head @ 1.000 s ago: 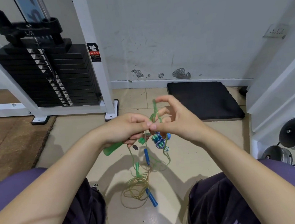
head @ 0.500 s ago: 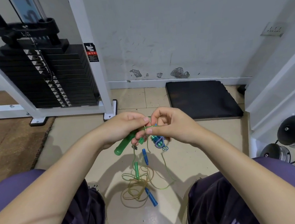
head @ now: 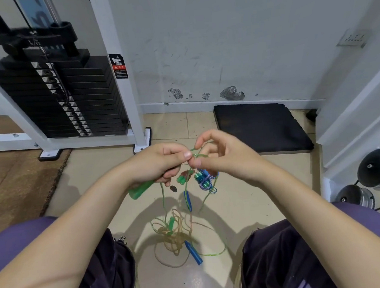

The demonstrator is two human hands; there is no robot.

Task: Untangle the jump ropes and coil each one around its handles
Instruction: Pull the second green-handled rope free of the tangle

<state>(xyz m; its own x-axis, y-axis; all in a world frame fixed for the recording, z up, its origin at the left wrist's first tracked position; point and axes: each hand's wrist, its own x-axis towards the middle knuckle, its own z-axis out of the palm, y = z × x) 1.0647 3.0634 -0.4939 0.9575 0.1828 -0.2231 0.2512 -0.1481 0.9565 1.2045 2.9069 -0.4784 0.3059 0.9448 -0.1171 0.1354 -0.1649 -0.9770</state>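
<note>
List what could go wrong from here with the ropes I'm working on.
1. Both the left hand and right hand pinch the green rope close together; pulling apart could tighten a knot rather than free it.
2. The rope runs down into the tangled pile on the floor, so lifting may drag the blue handle along.
3. The green handle sticks out below the left hand and might slip.

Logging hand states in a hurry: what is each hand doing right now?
Left hand: closed, holding the green handle and pinching the green rope.
Right hand: closed, pinching the same green rope.
</note>
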